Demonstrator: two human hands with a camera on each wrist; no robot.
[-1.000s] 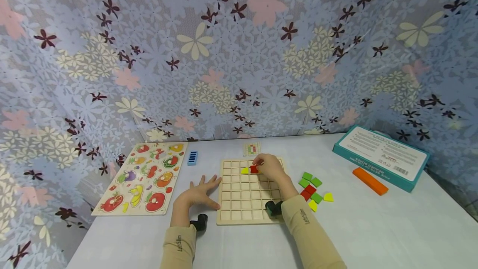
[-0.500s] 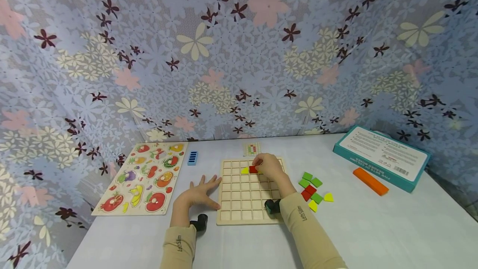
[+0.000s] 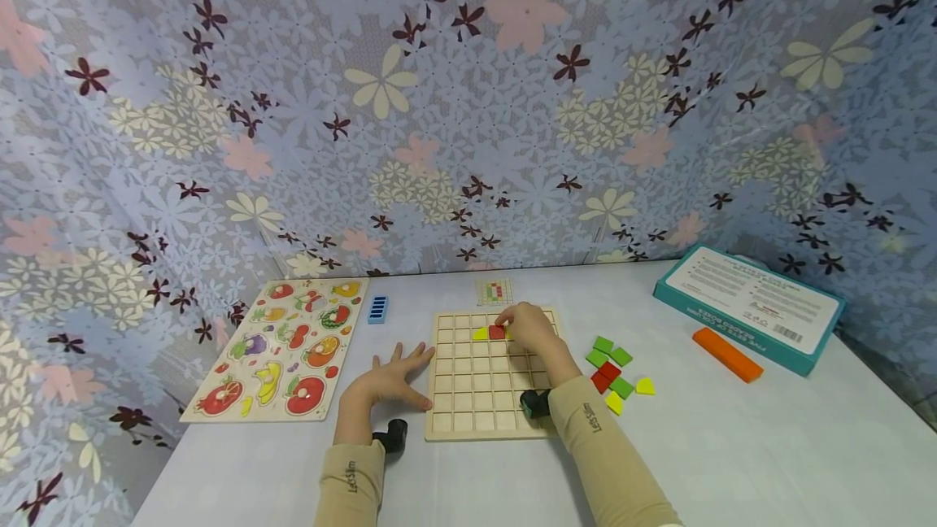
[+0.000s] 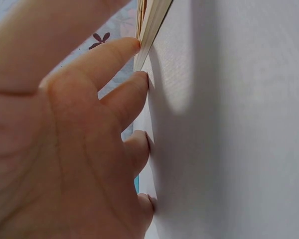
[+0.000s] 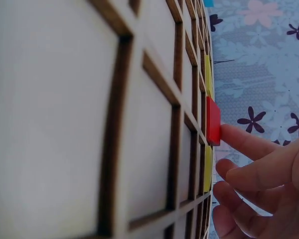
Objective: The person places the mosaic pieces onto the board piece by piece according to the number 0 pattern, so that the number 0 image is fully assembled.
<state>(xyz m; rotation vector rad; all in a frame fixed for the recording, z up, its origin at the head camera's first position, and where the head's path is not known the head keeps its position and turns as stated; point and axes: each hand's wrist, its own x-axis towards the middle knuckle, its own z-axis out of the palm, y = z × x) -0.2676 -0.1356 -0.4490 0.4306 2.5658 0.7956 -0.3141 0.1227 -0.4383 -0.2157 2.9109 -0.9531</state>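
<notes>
My right hand (image 3: 533,328) is over the far rows of a wooden grid board (image 3: 468,385). Its extended index fingertip touches a red square tile (image 5: 214,122), which stands a little proud of the board in the right wrist view. The thumb and other fingers are bent loosely, apart from the tile. One yellow tile (image 3: 480,333) lies left of the red one, and another yellow tile (image 5: 208,169) sits on its other side. My left hand (image 3: 391,376) rests spread on the table, fingertips at the board's left edge (image 4: 152,30).
Loose green, red and yellow tiles (image 3: 621,388) lie right of the board. Behind it is a small pattern card (image 3: 494,292). A fruit puzzle board (image 3: 281,348) and a blue piece (image 3: 376,310) are left; an orange block (image 3: 726,354) and a teal box (image 3: 747,307) right.
The red tile has shifted very slightly left under my right hand, and a bit of yellow shows at its right. My left hand has not moved.
</notes>
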